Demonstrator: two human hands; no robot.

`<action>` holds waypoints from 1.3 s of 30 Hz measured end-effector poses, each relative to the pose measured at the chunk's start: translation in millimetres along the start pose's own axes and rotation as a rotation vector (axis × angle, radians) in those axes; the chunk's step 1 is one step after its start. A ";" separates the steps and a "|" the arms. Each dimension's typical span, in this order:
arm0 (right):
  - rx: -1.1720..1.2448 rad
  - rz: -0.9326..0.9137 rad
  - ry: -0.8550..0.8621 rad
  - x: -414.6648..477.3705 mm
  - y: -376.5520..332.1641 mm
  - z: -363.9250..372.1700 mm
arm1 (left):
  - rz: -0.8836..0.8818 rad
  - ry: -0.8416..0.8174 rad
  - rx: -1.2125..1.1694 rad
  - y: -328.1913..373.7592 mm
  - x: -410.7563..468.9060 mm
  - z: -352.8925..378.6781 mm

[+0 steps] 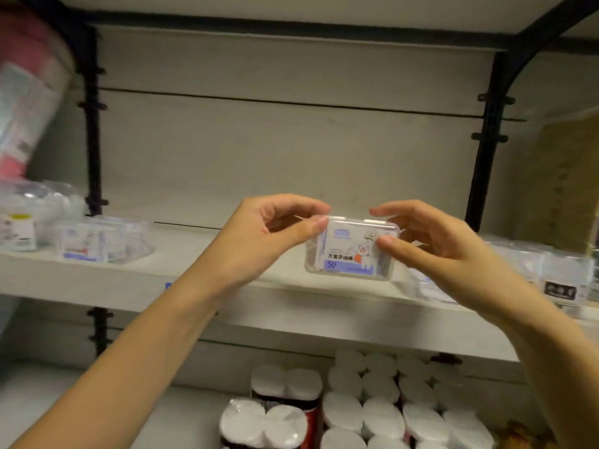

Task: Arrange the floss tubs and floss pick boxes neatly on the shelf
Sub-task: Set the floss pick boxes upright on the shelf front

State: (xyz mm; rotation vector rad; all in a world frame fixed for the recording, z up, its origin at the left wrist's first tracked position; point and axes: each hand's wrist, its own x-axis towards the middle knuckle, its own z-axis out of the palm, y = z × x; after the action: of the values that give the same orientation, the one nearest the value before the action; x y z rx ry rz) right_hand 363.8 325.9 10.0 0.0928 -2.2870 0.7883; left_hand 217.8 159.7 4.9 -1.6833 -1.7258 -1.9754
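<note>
A clear floss pick box with a white and blue label is held upright above the front edge of the pale shelf. My left hand pinches its upper left corner. My right hand grips its right end with thumb and fingers. More clear floss pick boxes lie on the shelf at the left. Another group of clear boxes sits at the right, partly hidden behind my right wrist.
A small tub with a yellow lid and clear packs stand at the far left. A pink and white package leans above them. Black shelf uprights flank the bay. Wrapped tissue rolls fill the lower shelf.
</note>
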 end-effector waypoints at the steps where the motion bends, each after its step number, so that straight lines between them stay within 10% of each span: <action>1: 0.012 -0.010 0.006 4.3 -2.6 10.3 | -0.011 0.001 0.035 0.2 -2.3 -11.2; 17: -0.062 -0.054 0.106 133.4 -57.1 191.8 | -0.002 -0.189 0.595 -11.5 21.6 -236.7; 39: -0.157 0.314 -0.154 161.8 -21.6 223.7 | -0.232 -0.737 0.903 -67.1 78.4 -238.0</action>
State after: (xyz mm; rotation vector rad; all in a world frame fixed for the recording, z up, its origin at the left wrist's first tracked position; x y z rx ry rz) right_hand 114.2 206.7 -1.1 -0.2933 -2.5374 0.7755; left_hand -15.7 61.0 60.2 -1.9165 -2.5216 -0.3304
